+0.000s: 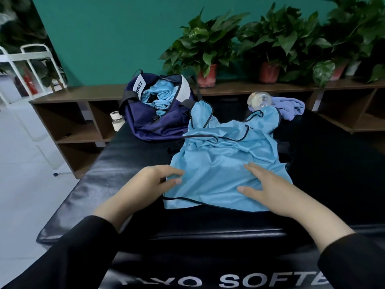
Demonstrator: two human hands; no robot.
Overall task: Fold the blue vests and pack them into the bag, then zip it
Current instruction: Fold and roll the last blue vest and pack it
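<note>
A light blue vest (220, 163) with dark trim lies spread and wrinkled on the black padded bench (125, 163). My left hand (154, 180) pinches the vest's lower left edge between thumb and fingers. My right hand (268, 188) lies flat on the vest's lower right part, fingers straight. Behind the vest, the navy bag (150, 122) stands unzipped at the far left of the bench. Several rolled blue vests (160, 97) show inside it.
A clear bottle (259, 100) and a purple cloth (289, 107) lie at the bench's far right. A white-capped jar (117, 120) stands left of the bag. Brown shelves (83, 117) with potted plants (206, 51) run along the green wall. A white rack (27, 65) stands at left.
</note>
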